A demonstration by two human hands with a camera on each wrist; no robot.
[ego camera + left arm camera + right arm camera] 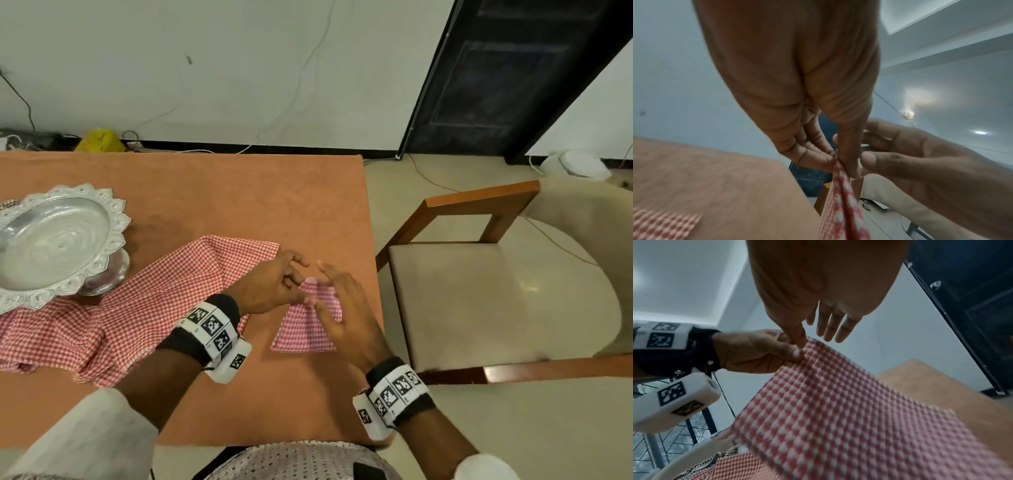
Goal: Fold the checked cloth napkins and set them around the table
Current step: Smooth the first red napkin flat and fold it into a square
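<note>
A folded red-and-white checked napkin is near the right edge of the orange-covered table. My left hand pinches its top edge between thumb and fingers and holds that edge up, as the left wrist view shows on the napkin. My right hand hovers over the same top edge. Its fingers are straight and spread, and its thumb touches the cloth beside my left thumb. In the right wrist view the napkin slopes down from the pinch toward the table.
A loose heap of unfolded checked cloths covers the table's left side, and a silver pedestal tray stands on part of it. A wooden chair with a cream seat is just past the table's right edge.
</note>
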